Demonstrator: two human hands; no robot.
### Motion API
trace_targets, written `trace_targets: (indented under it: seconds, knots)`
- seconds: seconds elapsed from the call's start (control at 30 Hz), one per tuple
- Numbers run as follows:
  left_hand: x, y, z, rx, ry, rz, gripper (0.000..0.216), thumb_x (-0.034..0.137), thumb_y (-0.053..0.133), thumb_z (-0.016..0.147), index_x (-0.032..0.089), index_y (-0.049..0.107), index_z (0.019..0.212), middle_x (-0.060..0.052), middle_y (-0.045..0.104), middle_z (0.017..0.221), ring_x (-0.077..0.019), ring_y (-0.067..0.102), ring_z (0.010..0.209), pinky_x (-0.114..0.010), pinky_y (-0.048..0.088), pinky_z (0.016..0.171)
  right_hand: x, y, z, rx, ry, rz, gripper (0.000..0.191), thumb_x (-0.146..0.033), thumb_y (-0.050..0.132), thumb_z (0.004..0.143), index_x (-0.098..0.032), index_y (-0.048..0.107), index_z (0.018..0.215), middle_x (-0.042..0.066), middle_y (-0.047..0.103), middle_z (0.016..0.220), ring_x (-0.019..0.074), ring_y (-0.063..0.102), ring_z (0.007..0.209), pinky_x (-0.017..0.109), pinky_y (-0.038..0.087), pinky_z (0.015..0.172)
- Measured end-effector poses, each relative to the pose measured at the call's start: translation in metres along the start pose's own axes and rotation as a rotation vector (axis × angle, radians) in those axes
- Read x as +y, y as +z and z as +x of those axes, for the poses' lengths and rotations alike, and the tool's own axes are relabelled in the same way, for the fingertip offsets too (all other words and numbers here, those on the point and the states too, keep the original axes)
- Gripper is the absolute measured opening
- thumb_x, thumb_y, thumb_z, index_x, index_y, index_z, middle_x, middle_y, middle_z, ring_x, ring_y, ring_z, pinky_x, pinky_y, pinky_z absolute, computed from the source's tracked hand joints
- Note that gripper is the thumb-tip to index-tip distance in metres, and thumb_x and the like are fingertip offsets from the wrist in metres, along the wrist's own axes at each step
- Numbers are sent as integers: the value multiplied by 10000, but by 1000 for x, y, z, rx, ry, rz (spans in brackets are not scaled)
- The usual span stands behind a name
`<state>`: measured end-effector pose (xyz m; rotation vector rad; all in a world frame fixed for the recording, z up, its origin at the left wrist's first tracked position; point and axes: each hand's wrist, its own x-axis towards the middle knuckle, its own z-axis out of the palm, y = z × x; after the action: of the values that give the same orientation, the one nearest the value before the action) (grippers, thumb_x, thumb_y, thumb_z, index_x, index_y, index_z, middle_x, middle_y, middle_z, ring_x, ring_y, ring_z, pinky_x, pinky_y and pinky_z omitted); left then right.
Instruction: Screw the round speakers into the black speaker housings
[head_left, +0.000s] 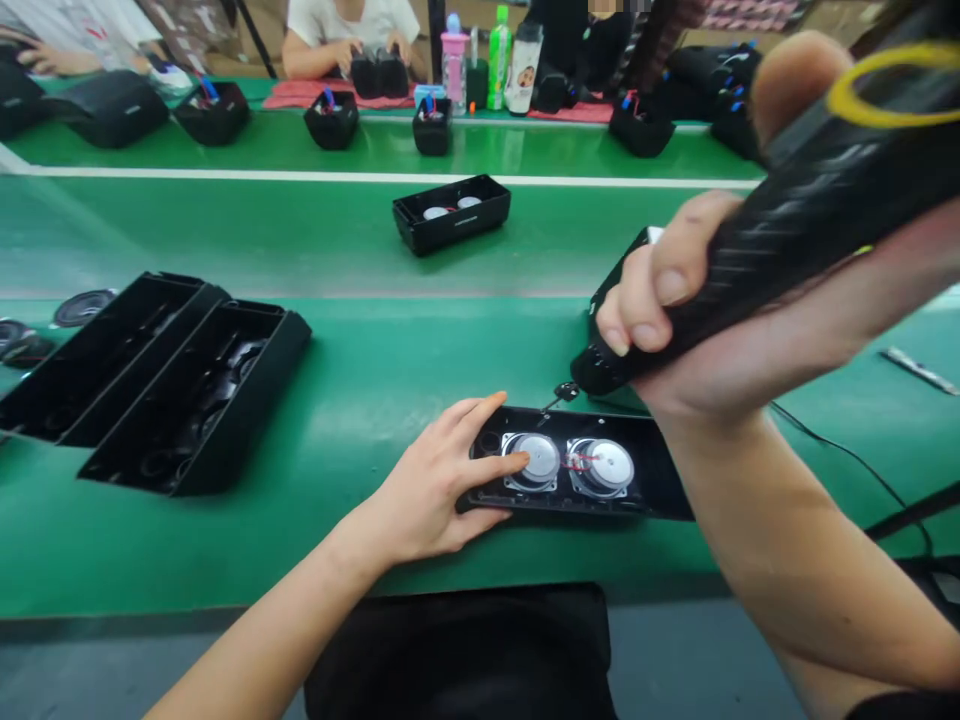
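Observation:
A black speaker housing (660, 478) with two round silver drivers lies on the green bench in front of me. My left hand (442, 480) rests on its left end, fingers spread, one fingertip touching the left driver (541, 456). My right hand (675, 300) is wrapped round a black electric screwdriver (795, 230). The tool slants down to the left, and its tip (564, 392) sits at the housing's far edge.
Two empty black housings (180, 385) lie at the left. Another housing with drivers (452, 211) sits on the green belt beyond. Across the belt are more black parts, bottles (499, 58) and other people's hands. A cable (847, 450) trails at the right.

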<state>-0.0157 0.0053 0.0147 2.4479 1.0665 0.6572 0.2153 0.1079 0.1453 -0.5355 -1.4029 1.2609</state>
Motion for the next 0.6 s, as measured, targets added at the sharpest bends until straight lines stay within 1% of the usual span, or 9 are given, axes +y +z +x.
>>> trace_targets:
  seconds: [0.03,0.07,0.1,0.17,0.23,0.3,0.4,0.6]
  knots:
    - [0,0,1,5,-2,5,511,305,798,914,297,666,1409,-128,243,1759,-393,321,1569,-641,405,1238,7,13,0,16,-43,38,711,-868,726,778,-362,600,1262,-48,548,634,187,516,469,335,410,413]
    - [0,0,1,9,-2,9,516,314,804,910,301,670,1409,-125,257,1754,-393,334,1561,-642,411,1234,14,25,-2,21,-76,68,682,-878,659,830,-316,624,1216,-40,543,618,184,495,441,339,394,390]
    - [0,0,2,13,-2,11,520,322,808,906,304,673,1409,-123,266,1752,-394,343,1555,-648,415,1230,20,34,-4,20,-84,84,694,-894,597,858,-290,634,1198,-34,540,611,181,483,426,339,387,379]
    - [0,0,2,16,1,11,510,338,806,909,303,681,1402,-122,270,1750,-398,353,1546,-658,425,1220,32,45,-8,4,-77,90,755,-933,541,848,-279,633,1213,-35,531,605,170,461,406,326,368,363]
    - [0,0,2,22,5,9,485,351,791,920,295,691,1392,-127,271,1748,-403,361,1538,-662,438,1208,42,48,-12,25,-45,78,756,-928,549,848,-277,633,1224,-38,524,603,169,448,411,322,356,369]
    - [0,0,2,23,12,9,472,356,777,931,284,694,1389,-135,274,1744,-408,362,1534,-663,440,1203,49,49,-14,50,-15,68,683,-881,589,871,-289,639,1209,-42,521,604,174,437,417,328,346,381]
    - [0,0,2,11,11,11,486,355,778,931,277,690,1403,-145,271,1742,-412,352,1538,-653,429,1212,55,48,-17,49,13,74,599,-815,628,900,-297,648,1199,-39,528,609,188,438,424,340,337,393]
    - [-1,1,2,28,10,3,481,362,782,927,281,697,1394,-141,301,1729,-412,376,1517,-661,456,1182,62,49,-20,65,52,23,628,-843,599,888,-316,634,1227,-30,524,620,201,432,435,344,346,409]
